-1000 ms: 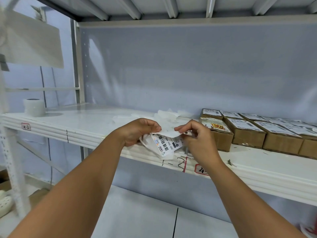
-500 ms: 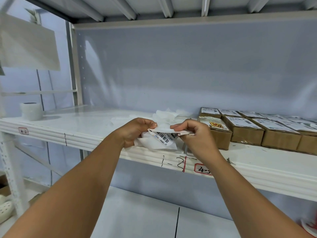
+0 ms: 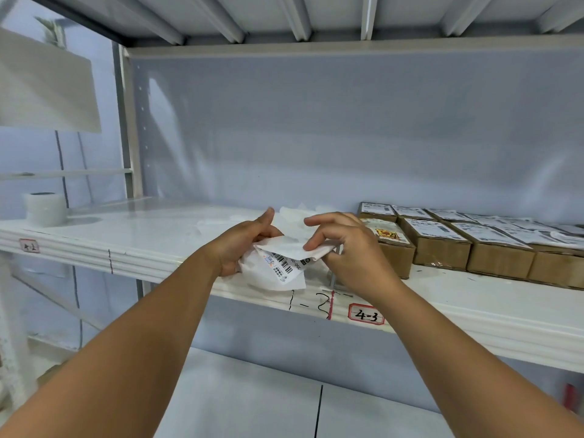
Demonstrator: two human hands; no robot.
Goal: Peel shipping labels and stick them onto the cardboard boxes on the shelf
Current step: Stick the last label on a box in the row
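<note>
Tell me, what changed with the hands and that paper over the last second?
The right hand pulled the white flap it pinches farther across the barcode label, covering more print. The left hand keeps gripping that label, but its thumb lifted straight up. The cardboard boxes and tape roll stayed put on the shelf.

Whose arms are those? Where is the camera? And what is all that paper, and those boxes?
There is no robot here, just a person's two hands. The picture comes from a camera worn on the head, looking down. The left hand grips a bundle of labels with barcodes. The right hand pinches a white sheet lifted off the top. On the white shelf sit brown boxes, most already labelled, some paper scraps, and a tape roll at the far left.
</note>
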